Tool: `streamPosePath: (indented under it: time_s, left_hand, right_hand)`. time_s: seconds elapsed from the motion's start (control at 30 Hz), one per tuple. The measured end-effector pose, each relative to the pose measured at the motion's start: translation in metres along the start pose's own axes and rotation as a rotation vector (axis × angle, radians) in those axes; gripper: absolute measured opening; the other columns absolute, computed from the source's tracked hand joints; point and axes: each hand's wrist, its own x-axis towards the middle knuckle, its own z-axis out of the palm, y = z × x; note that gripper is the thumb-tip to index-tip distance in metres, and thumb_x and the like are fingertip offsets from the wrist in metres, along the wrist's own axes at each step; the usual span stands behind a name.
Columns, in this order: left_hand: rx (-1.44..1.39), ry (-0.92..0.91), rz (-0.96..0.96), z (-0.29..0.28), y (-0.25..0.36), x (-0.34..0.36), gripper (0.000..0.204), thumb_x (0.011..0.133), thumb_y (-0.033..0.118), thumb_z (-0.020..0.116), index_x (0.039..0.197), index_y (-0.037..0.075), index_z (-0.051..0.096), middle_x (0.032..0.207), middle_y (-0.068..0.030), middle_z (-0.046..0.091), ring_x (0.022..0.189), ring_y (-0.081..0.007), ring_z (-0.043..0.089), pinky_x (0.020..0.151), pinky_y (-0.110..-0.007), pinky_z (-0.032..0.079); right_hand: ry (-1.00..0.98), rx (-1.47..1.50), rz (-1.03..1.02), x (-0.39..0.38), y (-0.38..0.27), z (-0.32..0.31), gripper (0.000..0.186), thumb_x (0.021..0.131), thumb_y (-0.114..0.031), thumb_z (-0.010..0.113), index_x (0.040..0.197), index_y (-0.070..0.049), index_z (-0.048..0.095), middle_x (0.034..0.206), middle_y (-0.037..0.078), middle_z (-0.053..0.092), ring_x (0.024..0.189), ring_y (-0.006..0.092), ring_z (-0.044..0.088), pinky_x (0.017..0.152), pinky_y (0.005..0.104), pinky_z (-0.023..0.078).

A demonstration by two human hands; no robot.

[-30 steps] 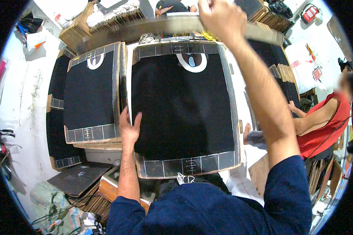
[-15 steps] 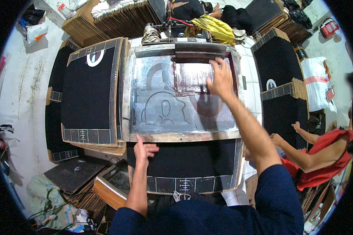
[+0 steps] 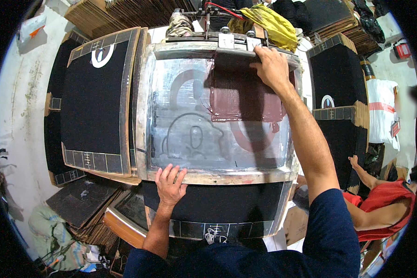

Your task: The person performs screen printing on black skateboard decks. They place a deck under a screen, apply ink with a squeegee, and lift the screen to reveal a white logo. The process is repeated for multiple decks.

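Observation:
A wooden-framed printing screen lies in front of me over a board covered in black cloth. Its grey mesh bears a cartoon outline and curved shapes. Dark maroon ink covers a patch at the mesh's far right. Beyond that patch, a dark squeegee leans by the far rim. My right hand is closed over the squeegee's top edge, its thumb pointing left. My left hand grips the near rim, fingers over the wood and thumb on the near side; its palm underside is hidden.
Boards with black cloth stand at the left and right. Metal clamps and a yellow cloth lie beyond the screen. At the right, a person in red reaches toward a board. Stacked boards sit at lower left.
My right hand has come down onto the squeegee. My left hand, formerly held apart at the near rim, now lies over it. The view has shifted slightly.

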Motion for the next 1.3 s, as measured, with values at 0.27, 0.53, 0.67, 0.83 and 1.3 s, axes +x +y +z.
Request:
streamPosePath:
  time_s: [0.27,0.53,0.67,0.83,1.3]
  left_hand:
    - [0.018,0.039,0.026,0.001,0.000,0.004,0.047,0.078,0.021,0.078,0.124,0.020,0.071,0.131,-0.0031,0.064,0.133,-0.0299,0.053,0.117,-0.057,0.032]
    - [-0.038,0.054,0.000,-0.002,0.003,0.005,0.048,0.076,0.018,0.078,0.124,0.021,0.072,0.129,-0.0019,0.064,0.132,-0.0284,0.053,0.117,-0.057,0.032]
    - [-0.024,0.039,0.003,-0.003,0.003,0.007,0.048,0.077,0.018,0.078,0.124,0.021,0.072,0.129,-0.0018,0.064,0.133,-0.0281,0.052,0.117,-0.057,0.032]
    - [-0.012,0.042,0.020,-0.001,0.003,0.006,0.045,0.079,0.017,0.074,0.124,0.019,0.072,0.130,-0.0028,0.064,0.133,-0.0297,0.052,0.118,-0.057,0.031]
    - [-0.080,0.042,0.013,-0.019,0.011,0.023,0.047,0.078,0.022,0.078,0.124,0.014,0.071,0.126,-0.0040,0.065,0.125,-0.0280,0.055,0.115,-0.056,0.034]
  right_hand:
    - [0.201,-0.099,0.001,-0.031,-0.009,0.027,0.030,0.082,-0.010,0.072,0.110,-0.014,0.064,0.102,0.005,0.065,0.100,0.0280,0.062,0.086,0.0472,0.044]
    - [-0.026,-0.026,0.000,-0.112,-0.043,-0.013,0.032,0.079,-0.006,0.070,0.110,-0.013,0.064,0.105,0.007,0.065,0.105,0.0296,0.062,0.086,0.0471,0.044]
    - [0.104,-0.075,0.018,-0.035,-0.016,0.007,0.032,0.082,-0.009,0.072,0.112,-0.013,0.061,0.107,0.007,0.065,0.107,0.0302,0.062,0.087,0.0476,0.044]
    - [0.148,-0.111,0.026,-0.022,-0.011,0.024,0.032,0.087,-0.024,0.077,0.113,-0.013,0.061,0.107,0.006,0.065,0.105,0.0293,0.062,0.087,0.0464,0.045]
    - [0.162,-0.002,0.045,-0.169,-0.065,0.000,0.024,0.084,-0.005,0.065,0.106,-0.014,0.064,0.102,0.005,0.063,0.102,0.0261,0.061,0.097,0.0453,0.041]
